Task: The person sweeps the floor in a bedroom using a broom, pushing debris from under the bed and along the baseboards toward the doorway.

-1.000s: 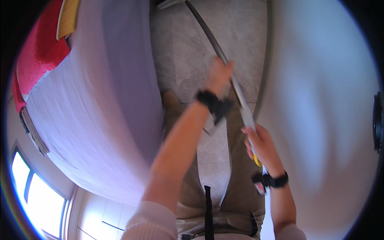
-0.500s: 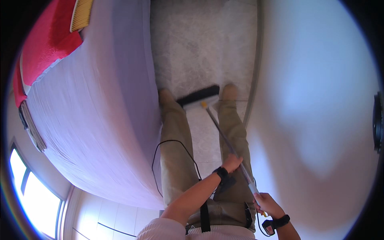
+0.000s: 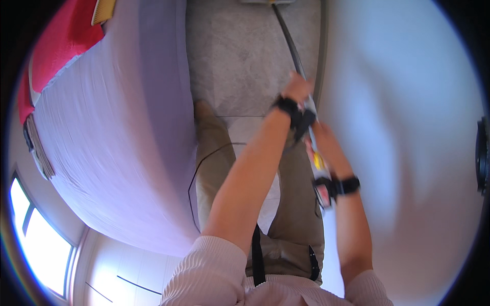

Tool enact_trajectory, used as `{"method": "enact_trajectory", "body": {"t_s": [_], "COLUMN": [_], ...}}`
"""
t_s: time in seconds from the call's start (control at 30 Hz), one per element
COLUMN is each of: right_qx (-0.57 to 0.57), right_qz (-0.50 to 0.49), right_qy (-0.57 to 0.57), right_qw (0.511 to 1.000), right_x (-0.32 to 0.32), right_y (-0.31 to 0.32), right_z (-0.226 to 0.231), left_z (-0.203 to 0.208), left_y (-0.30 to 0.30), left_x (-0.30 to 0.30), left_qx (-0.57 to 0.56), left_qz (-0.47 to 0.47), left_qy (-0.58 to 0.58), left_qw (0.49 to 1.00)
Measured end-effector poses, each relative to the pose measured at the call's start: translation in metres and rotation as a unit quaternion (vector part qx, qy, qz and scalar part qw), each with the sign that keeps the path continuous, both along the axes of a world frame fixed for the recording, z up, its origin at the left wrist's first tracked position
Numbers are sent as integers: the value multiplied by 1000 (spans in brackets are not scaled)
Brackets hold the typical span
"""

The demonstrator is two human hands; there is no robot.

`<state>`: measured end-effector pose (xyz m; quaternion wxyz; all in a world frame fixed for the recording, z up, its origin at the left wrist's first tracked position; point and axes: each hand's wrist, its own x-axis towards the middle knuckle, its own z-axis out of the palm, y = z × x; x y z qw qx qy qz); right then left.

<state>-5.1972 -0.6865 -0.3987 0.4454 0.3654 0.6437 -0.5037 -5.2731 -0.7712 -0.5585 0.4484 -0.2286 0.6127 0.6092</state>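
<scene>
A long-handled broom (image 3: pixel 289 41) stretches away from me along the floor. Its pale head (image 3: pixel 266 1) is cut off by the top edge, so the bristles are out of view. Closed around the grey handle is my left hand (image 3: pixel 297 89), slightly blurred, with a black band at the wrist. Lower down, my right hand (image 3: pixel 326 145) grips the handle near its yellow end (image 3: pixel 318 161); a black strap with a small device circles that wrist. Both arms reach forward.
On my left stands a bed with a pale lilac sheet (image 3: pixel 102 143), holding a red cloth (image 3: pixel 61 46), a yellow-bristled brush (image 3: pixel 103 11) and folded cloths (image 3: pixel 40 148). A white wall (image 3: pixel 398 168) runs close on my right. A black cable (image 3: pixel 196 178) hangs by my leg.
Both hands have pushed the broom forward. Its head has gone from between my feet to the top edge of view, and my arms are now stretched out.
</scene>
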Motion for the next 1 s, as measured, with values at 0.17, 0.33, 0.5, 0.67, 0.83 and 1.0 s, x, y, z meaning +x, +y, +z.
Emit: {"method": "enact_trajectory", "body": {"t_s": [0.17,0.33,0.5,0.67,0.83,1.0], "right_qx": [-36,-24,7,46,75,22], "right_qz": [-145,-41,-70,-69,-94,-62], "right_qy": [-69,-30,-201,-235,-135,2], "right_qw": [986,998,977,968,984,998], "right_x": [-13,81,232,357,360,291], "right_y": [23,100,-9,6,-19,-19], "right_z": [-82,-65,36,104,119,28], "left_z": [-53,-39,7,70,79,-6], "left_y": [31,62,-3,-6,-27,-18], "left_x": [-47,61,247,378,387,322], "left_qx": [-40,2,140,227,201,79], "left_qz": [-283,-406,-422,-376,-257,-213], "left_qy": [99,170,-118,-272,-117,136], "left_qw": [953,898,888,856,938,964]}}
